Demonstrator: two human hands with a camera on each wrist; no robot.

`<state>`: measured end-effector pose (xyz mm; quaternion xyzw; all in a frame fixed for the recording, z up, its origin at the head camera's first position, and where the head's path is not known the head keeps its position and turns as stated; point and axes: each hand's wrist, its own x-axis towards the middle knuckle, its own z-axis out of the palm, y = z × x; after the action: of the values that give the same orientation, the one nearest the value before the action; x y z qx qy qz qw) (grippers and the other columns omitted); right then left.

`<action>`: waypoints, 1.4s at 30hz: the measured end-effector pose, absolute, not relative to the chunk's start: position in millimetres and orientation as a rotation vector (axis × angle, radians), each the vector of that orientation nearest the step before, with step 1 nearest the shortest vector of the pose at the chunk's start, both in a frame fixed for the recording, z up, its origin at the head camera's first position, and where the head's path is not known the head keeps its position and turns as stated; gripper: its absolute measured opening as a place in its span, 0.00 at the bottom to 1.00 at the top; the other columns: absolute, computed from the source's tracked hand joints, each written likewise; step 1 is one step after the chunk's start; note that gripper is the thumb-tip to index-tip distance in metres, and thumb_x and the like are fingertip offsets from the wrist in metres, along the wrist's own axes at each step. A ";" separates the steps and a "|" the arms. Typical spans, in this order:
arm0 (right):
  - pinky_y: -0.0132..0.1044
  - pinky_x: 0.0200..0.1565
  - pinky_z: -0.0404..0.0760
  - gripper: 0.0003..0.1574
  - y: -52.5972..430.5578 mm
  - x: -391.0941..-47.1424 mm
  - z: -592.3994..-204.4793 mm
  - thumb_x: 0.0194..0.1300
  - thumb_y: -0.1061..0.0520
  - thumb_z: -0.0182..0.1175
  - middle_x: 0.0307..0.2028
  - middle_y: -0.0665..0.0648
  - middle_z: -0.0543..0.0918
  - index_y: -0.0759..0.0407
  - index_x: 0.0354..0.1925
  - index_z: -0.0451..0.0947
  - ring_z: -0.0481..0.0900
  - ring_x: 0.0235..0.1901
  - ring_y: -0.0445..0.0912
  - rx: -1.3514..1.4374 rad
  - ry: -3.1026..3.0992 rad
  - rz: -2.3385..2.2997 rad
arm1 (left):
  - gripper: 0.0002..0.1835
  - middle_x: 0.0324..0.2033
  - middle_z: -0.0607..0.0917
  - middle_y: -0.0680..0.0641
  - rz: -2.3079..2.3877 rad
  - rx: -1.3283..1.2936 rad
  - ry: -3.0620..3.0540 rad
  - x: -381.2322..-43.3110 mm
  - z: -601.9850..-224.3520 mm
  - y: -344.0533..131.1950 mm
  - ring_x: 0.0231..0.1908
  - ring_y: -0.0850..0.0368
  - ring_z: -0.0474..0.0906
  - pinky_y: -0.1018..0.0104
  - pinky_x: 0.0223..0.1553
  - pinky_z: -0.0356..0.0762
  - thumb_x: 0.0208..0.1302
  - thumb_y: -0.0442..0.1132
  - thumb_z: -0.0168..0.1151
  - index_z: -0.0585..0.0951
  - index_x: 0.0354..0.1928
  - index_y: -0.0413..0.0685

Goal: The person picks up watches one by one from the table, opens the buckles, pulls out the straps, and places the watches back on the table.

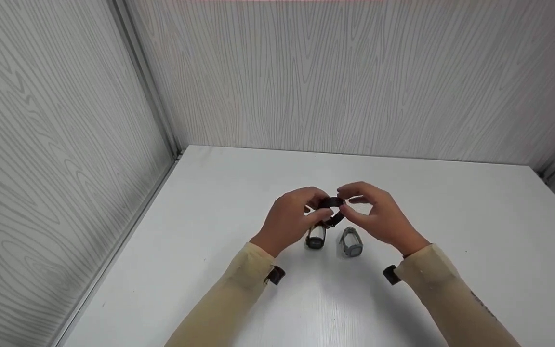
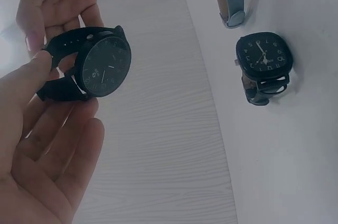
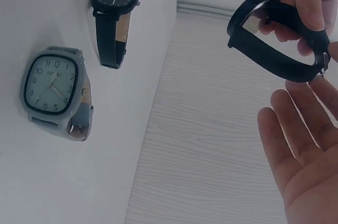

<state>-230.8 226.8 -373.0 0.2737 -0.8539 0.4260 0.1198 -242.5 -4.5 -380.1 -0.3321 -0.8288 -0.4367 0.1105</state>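
Note:
Both hands hold a black wristwatch (image 2: 107, 65) in the air, its round dark dial facing outward in the left wrist view. My left hand (image 1: 289, 217) pinches the strap between thumb and fingers. Opposite it, my right hand (image 1: 376, 212) has thumb and fingertip at the buckle end of the closed strap loop, while its other fingers (image 3: 288, 134) spread out below in the right wrist view. On the white table under the hands sit a second black watch (image 1: 315, 242) with a squarish dial and a grey watch (image 3: 53, 84) with a pale dial.
The white table (image 1: 186, 231) meets grey wood-grain panels (image 1: 306, 86) at the back and left. Both watches on the table stand close together with straps buckled. A small dark camera mount (image 1: 275, 275) sits at the left cuff, another (image 1: 391, 274) at the right.

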 end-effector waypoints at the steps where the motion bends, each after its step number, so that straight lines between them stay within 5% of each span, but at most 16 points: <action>1: 0.43 0.59 0.81 0.18 226.4 -231.3 -372.6 0.70 0.61 0.68 0.52 0.51 0.85 0.54 0.57 0.81 0.82 0.54 0.45 0.803 -2.492 1.214 | 0.13 0.38 0.88 0.58 -1.268 -0.970 -2.440 -243.0 -380.4 -4.0 0.41 0.68 0.84 0.63 0.48 0.84 0.69 0.45 0.71 0.85 0.51 0.51; 9: 0.44 0.54 0.82 0.13 223.9 -234.5 -372.1 0.68 0.63 0.68 0.46 0.43 0.86 0.50 0.49 0.84 0.83 0.49 0.41 0.861 -2.494 1.111 | 0.12 0.40 0.87 0.58 -1.139 -0.977 -2.457 -245.5 -383.1 0.7 0.41 0.68 0.82 0.63 0.48 0.84 0.69 0.45 0.71 0.86 0.52 0.53; 26: 0.42 0.44 0.86 0.11 231.7 -233.6 -378.3 0.68 0.63 0.68 0.43 0.43 0.85 0.50 0.47 0.84 0.84 0.41 0.39 0.891 -2.519 1.116 | 0.10 0.38 0.86 0.62 -1.158 -1.064 -2.492 -249.7 -385.8 2.4 0.40 0.70 0.82 0.63 0.49 0.83 0.71 0.48 0.69 0.85 0.51 0.58; 33: 0.39 0.43 0.85 0.12 237.3 -232.5 -383.0 0.67 0.63 0.69 0.43 0.43 0.86 0.48 0.46 0.85 0.85 0.41 0.41 0.886 -2.525 1.191 | 0.10 0.39 0.86 0.63 -1.236 -1.082 -2.520 -247.9 -387.9 2.6 0.40 0.71 0.82 0.62 0.49 0.83 0.70 0.48 0.69 0.85 0.50 0.58; 42: 0.39 0.49 0.85 0.14 240.3 -230.7 -382.2 0.70 0.60 0.69 0.44 0.46 0.87 0.52 0.52 0.84 0.86 0.44 0.42 0.837 -2.524 1.263 | 0.12 0.41 0.87 0.61 -1.313 -1.092 -2.477 -247.0 -388.7 3.6 0.41 0.71 0.83 0.73 0.47 0.81 0.72 0.49 0.66 0.85 0.51 0.55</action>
<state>-230.7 240.3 -382.2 0.2831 -0.8531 0.4270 0.0987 -247.0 3.6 -388.7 -0.3623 -0.8214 -0.4354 0.0665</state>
